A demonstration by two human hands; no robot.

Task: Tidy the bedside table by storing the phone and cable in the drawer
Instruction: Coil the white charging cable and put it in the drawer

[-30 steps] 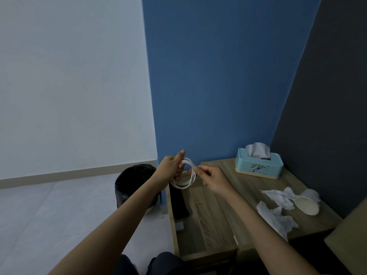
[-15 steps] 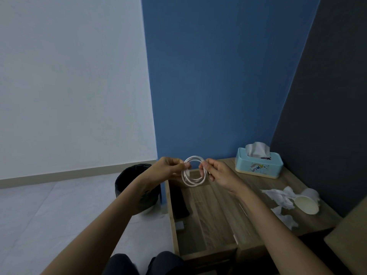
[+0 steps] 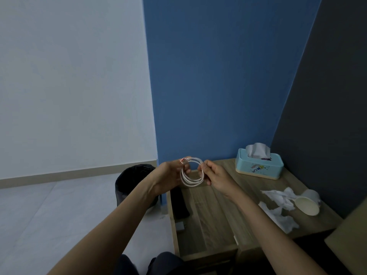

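Holding the coiled white cable [image 3: 191,182] over the far end of the open drawer [image 3: 171,215], head view: the left hand [image 3: 168,175] pinches the plug end and the right hand [image 3: 216,175] pinches the opposite side. It looks light, limp and springy, so grip across all loops.

Two arms in shot, and both run bare: the left forearm [image 3: 111,229] and the right forearm [image 3: 264,231] are uncovered from the wrist all the way to the frame's edge. The left grip [image 3: 170,175] and the right grip [image 3: 217,176] are bare as well. Down at the bottom edge, two knees [image 3: 168,262] in dark, plain cloth, navy or black, too dim to call.
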